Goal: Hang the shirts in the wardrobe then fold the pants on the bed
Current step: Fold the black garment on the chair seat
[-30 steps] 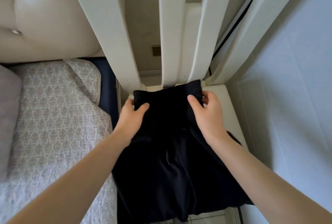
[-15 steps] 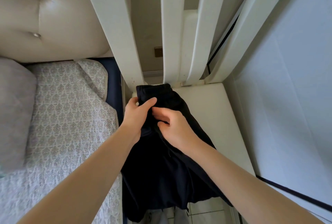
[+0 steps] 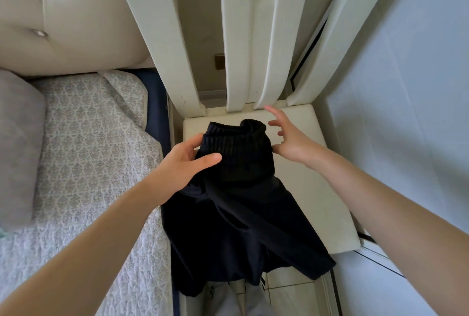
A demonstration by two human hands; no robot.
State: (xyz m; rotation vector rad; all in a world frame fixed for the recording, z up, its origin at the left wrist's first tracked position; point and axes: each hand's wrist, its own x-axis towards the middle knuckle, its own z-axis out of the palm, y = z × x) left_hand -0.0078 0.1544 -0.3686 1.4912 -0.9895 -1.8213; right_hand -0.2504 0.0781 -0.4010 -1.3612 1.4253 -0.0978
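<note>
Head view: the right hand (image 3: 286,138) is releasing the pants (image 3: 241,201), fingers now spread open beside the waistband. The left hand (image 3: 185,166) is still pinching the doubled waistband. The pants are draping over the chair seat (image 3: 307,183), not yet moved to the bed (image 3: 88,150).

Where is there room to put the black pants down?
Free: the bedspread between the grey pillow and the white seat, and the seat's right side beside the pale blue panel. Crowded: the seat's left side, under the black pants.
</note>
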